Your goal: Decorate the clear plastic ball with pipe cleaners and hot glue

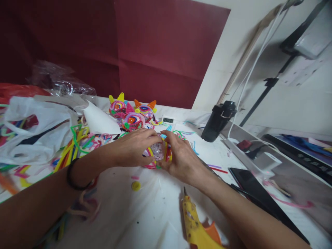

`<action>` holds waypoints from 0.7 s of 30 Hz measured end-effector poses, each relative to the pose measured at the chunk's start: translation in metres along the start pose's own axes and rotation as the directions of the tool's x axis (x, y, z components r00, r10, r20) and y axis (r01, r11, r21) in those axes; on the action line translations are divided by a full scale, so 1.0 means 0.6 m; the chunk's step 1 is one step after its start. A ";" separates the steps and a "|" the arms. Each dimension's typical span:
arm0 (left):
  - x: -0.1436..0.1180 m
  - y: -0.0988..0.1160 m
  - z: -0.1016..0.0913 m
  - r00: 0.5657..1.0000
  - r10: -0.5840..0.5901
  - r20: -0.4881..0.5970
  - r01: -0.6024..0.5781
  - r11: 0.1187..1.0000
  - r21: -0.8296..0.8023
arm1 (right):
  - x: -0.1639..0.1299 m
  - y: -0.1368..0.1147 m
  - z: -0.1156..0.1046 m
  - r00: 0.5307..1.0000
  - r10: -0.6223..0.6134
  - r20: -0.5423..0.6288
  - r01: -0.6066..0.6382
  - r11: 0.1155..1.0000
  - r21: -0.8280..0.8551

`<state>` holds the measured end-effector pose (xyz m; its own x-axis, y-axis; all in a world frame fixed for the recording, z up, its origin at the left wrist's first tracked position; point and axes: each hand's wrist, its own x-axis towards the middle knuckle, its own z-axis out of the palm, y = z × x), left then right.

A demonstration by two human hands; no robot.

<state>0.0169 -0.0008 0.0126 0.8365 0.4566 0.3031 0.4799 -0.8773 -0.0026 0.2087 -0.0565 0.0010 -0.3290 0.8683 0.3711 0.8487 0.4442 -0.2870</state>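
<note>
Between both hands, left [135, 147] and right [181, 159], a half-wrapped ball [158, 151] is gripped, while three finished ones [132, 112] are set behind on the bench [155, 214].

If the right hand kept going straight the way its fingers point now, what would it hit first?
The right hand points up-left at the clear ball it already grips, with the left hand just beyond. Past those, probably the colourful horned figures, though depth is hard to judge.
</note>
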 end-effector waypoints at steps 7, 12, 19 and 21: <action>0.000 -0.001 0.003 1.000 -0.011 -0.020 0.011 1.000 -0.006 | 0.002 0.007 -0.008 1.000 -0.023 0.016 0.022 0.998 0.066; 0.001 -0.001 0.002 0.999 -0.052 -0.003 0.052 0.999 -0.005 | 0.004 0.031 -0.023 0.997 -0.052 0.059 0.039 0.978 0.203; 0.005 0.004 -0.002 0.996 -0.083 0.022 0.082 0.996 0.032 | 0.006 0.033 -0.023 0.992 -0.118 0.042 0.109 0.980 0.168; 0.005 0.005 -0.002 0.997 -0.083 0.008 0.082 0.996 0.037 | 0.007 0.032 -0.021 0.989 -0.145 0.020 0.141 0.981 0.134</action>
<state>0.0204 -0.0024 0.0148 0.7962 0.5287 0.2942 0.5565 -0.8308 -0.0131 0.2289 -0.0473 0.0083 -0.4570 0.7990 0.3907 0.7305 0.5878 -0.3476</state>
